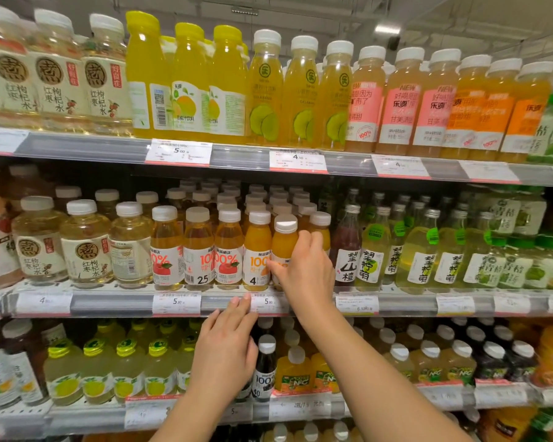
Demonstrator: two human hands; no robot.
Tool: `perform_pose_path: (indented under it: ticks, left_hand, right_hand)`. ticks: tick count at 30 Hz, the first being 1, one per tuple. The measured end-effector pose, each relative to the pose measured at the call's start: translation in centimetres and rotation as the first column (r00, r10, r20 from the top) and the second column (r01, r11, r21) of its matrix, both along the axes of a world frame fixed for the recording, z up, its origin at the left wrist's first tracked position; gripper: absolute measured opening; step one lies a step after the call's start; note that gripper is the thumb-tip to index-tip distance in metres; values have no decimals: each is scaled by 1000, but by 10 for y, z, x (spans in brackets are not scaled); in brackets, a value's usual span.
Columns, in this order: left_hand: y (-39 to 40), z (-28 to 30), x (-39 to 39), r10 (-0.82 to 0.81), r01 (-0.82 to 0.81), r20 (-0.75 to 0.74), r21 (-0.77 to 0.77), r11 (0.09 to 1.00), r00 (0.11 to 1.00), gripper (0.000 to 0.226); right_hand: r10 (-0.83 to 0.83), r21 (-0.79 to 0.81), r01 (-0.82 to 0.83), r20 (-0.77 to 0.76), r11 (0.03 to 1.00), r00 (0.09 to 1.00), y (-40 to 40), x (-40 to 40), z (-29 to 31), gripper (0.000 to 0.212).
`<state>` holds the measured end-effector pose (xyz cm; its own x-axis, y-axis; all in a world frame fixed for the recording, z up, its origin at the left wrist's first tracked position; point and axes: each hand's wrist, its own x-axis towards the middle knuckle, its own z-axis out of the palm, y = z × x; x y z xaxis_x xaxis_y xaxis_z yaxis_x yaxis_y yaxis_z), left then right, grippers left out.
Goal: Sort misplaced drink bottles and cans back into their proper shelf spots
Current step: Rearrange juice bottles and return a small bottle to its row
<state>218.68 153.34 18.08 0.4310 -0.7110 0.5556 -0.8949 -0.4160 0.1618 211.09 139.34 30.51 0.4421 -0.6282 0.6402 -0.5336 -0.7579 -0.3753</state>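
My right hand is wrapped around a small orange juice bottle with a white cap, standing at the front of the middle shelf between two matching orange juice bottles. Left of them stand apple juice bottles with red labels. My left hand hovers lower, fingers spread and empty, its fingertips touching the middle shelf rail beside a 5.80 price tag.
Dark and pale glass bottles stand right of the orange juices. Tea bottles fill the middle shelf's left. The top shelf carries yellow and orange drinks. Below, green-capped lime bottles and a dark juice bottle stand.
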Motion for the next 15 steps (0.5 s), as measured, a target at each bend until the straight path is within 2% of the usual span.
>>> perform_pose_path:
  ticks: [5, 15]
  left_hand:
    - [-2, -4, 0, 3, -4, -8, -18, 1000, 1000, 47]
    - [-3, -8, -1, 2, -1, 8, -62, 998, 1000, 38]
  right_hand:
    - [-33, -78, 34, 7, 996, 999, 1, -4, 1, 77]
    - [5, 8, -4, -91, 1000, 996, -3, -5, 26, 59]
